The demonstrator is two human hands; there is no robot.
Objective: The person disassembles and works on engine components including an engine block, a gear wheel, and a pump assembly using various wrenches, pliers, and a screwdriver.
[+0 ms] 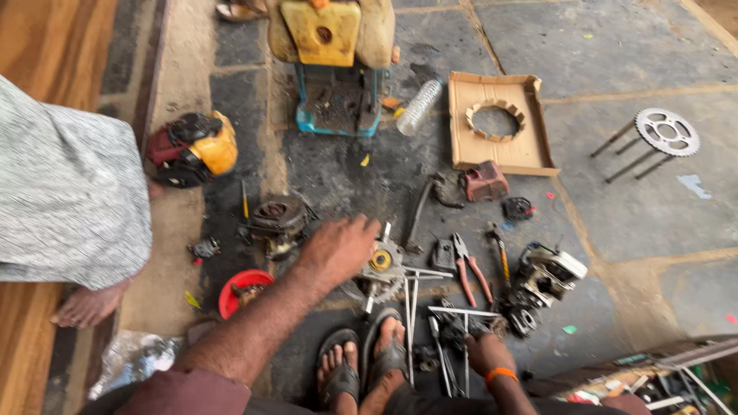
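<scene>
Both hands are down: my left hand (338, 247) rests open on the engine part (382, 269); my right hand (480, 347) grips metal rods (453, 311) beside it, which could slip, I judge.

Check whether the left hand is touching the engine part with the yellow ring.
Touching. The head view shows the left hand lying palm-down on the engine part, its fingers overlapping the metal beside the yellow ring, no gap visible.

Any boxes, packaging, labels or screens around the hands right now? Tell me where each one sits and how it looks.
Cardboard box tray: flat, open, brown, on the stone floor beyond the tools, with a ring of cardboard segments inside.
Clear plastic bottle: ribbed, lying on its side left of the tray, by the blue frame.
Crumpled plastic wrap: shiny, clear, at the near left, beside the left arm.
No screens or readable labels show.
</scene>
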